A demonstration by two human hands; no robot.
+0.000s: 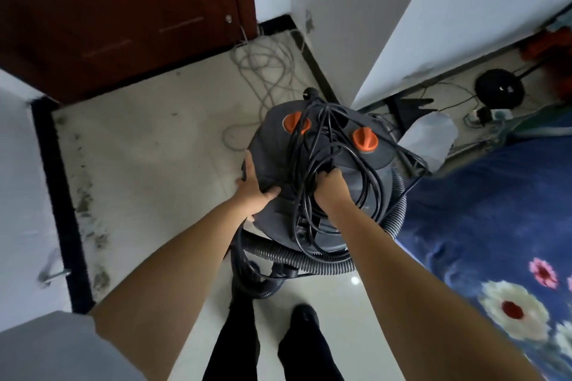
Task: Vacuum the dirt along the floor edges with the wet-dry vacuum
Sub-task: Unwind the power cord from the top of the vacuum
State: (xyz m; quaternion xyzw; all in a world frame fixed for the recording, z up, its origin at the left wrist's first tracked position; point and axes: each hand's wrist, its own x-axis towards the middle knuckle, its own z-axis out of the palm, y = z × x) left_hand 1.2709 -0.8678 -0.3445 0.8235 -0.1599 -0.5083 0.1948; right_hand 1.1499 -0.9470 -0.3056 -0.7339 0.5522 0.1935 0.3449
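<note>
Both hands on round grey vacuum (312, 164): left hand (255, 187) flat, right hand (329, 187) gripping glossy cord (305, 145).

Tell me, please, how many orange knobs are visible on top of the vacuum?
2. One orange knob is at the far left of the vacuum lid, partly under the black cord; the other knob is at the right. The cord may hide more.

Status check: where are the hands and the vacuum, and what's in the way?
Left hand flat on vacuum lid; right hand gripping black cord. Hose coiled at base. White cable loose on floor ahead.
</note>
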